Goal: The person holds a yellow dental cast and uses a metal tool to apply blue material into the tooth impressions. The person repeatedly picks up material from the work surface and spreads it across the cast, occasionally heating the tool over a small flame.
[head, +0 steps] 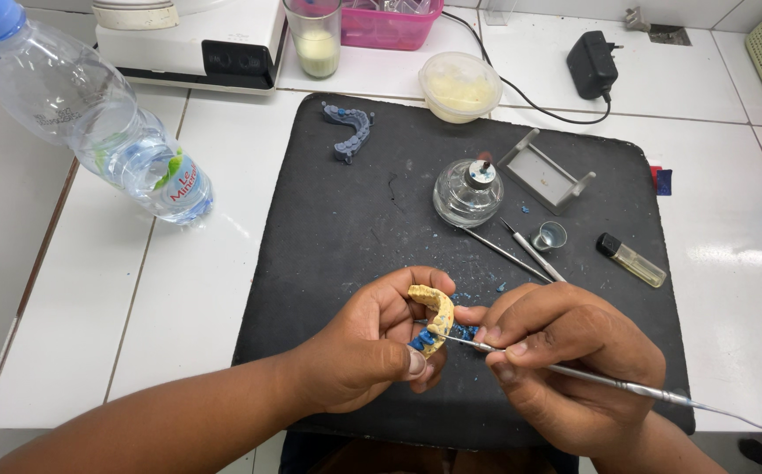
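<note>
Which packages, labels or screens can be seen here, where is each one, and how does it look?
Water bottle: lying on the white tiles at upper left, clear plastic, blue cap.
Bottle label: wrapped round the bottle's lower end, pale with red and green marks.
Round tub: above the black mat, translucent, lidded, pale yellow contents.
No screens visible.

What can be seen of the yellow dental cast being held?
The yellow dental cast is a horseshoe-shaped arch that looks like stone or plaster, with blue wax-like patches on its lower end. The left hand pinches it above the black mat, while a thin metal instrument, held in the right hand, touches its blue part.
</note>
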